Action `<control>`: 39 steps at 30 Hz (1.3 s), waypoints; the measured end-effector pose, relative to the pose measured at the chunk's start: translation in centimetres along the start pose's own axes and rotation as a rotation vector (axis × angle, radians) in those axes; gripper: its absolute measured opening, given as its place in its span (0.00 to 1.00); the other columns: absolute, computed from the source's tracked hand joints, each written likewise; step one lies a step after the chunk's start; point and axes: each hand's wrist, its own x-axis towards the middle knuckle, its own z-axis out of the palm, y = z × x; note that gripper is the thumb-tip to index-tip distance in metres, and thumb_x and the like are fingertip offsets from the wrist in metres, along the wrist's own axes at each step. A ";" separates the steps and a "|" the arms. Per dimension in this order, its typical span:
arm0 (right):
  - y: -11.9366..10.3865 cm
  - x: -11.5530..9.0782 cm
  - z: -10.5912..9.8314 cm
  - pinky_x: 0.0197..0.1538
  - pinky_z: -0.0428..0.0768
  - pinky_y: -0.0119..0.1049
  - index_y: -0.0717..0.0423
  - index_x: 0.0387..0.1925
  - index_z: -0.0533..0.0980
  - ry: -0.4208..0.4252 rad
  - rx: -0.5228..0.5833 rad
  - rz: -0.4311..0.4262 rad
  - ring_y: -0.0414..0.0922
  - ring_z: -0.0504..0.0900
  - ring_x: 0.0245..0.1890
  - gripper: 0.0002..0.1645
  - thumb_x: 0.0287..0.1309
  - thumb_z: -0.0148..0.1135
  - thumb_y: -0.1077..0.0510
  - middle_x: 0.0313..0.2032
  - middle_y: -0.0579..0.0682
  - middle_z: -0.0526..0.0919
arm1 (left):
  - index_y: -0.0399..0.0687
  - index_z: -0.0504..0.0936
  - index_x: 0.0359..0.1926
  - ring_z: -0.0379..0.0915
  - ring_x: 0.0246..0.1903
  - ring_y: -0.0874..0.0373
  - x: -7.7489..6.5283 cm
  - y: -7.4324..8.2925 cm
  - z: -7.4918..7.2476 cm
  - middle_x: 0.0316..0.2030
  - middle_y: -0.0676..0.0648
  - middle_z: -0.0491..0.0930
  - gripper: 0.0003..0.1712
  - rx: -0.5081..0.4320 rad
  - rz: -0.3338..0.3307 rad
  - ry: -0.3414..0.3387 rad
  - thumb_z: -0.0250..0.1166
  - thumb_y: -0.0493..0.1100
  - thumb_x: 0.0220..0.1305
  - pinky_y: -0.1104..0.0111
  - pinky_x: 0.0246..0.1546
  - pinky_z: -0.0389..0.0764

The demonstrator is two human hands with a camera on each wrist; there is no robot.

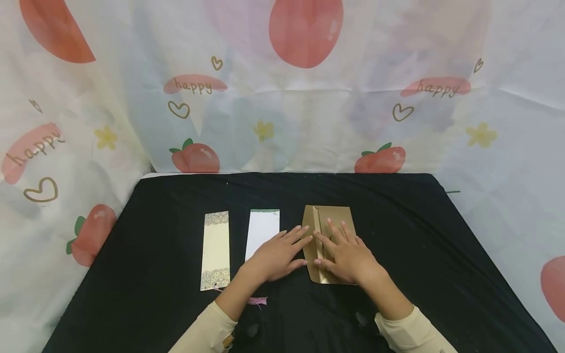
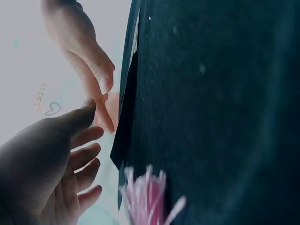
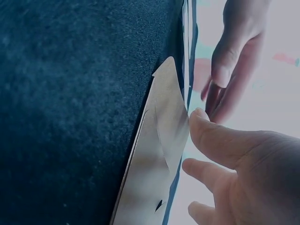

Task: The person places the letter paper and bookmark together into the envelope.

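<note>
A gold paper envelope (image 1: 334,213) lies on the black cloth, a fold line running down near its left edge. Over its face my right hand (image 1: 348,257) is spread, fingers extended and fingertips near the fold. My left hand (image 1: 275,255) reaches in from the left with straight fingers, its fingertips at the envelope's left edge. In the right wrist view the envelope (image 3: 145,159) shows side-on, its flap slightly raised and the thumb close to it. Partly under my left hand in the head view is a white card (image 1: 263,230) with a green top border.
A cream bookmark (image 1: 215,250) with lace-patterned ends lies farther left. Its pink tassel (image 1: 258,300) shows beside my left forearm, and the tassel (image 2: 149,199) looms large in the left wrist view. A printed curtain (image 1: 309,113) hangs behind the table's black cloth (image 1: 397,211).
</note>
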 end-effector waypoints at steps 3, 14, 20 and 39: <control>0.1 0.0 0.1 0.66 0.61 0.71 0.46 0.78 0.63 -0.006 -0.005 0.001 0.68 0.45 0.77 0.43 0.70 0.58 0.34 0.80 0.62 0.49 | 0.46 0.62 0.79 0.46 0.78 0.54 0.6 0.4 0.1 0.80 0.46 0.52 0.39 0.005 0.013 0.003 0.55 0.60 0.78 0.57 0.73 0.56; -0.1 0.0 -0.3 0.67 0.61 0.70 0.52 0.78 0.63 -0.043 -0.012 0.037 0.68 0.44 0.78 0.44 0.72 0.57 0.34 0.80 0.62 0.48 | 0.41 0.60 0.79 0.46 0.78 0.52 2.6 1.6 1.1 0.79 0.45 0.54 0.43 0.001 -0.017 -0.013 0.49 0.65 0.79 0.60 0.73 0.55; 0.0 0.1 -0.1 0.65 0.63 0.71 0.50 0.78 0.64 -0.024 -0.012 0.031 0.69 0.46 0.77 0.43 0.71 0.60 0.36 0.80 0.63 0.49 | 0.41 0.58 0.80 0.45 0.78 0.52 2.4 1.4 1.4 0.79 0.44 0.54 0.45 0.001 -0.052 -0.065 0.56 0.64 0.76 0.60 0.74 0.54; 0.0 0.8 0.9 0.62 0.67 0.71 0.48 0.78 0.65 -0.032 -0.041 0.059 0.76 0.49 0.74 0.43 0.70 0.60 0.35 0.78 0.68 0.49 | 0.45 0.57 0.81 0.44 0.79 0.52 2.3 1.1 2.0 0.80 0.46 0.51 0.46 -0.037 -0.073 -0.096 0.59 0.63 0.74 0.57 0.74 0.55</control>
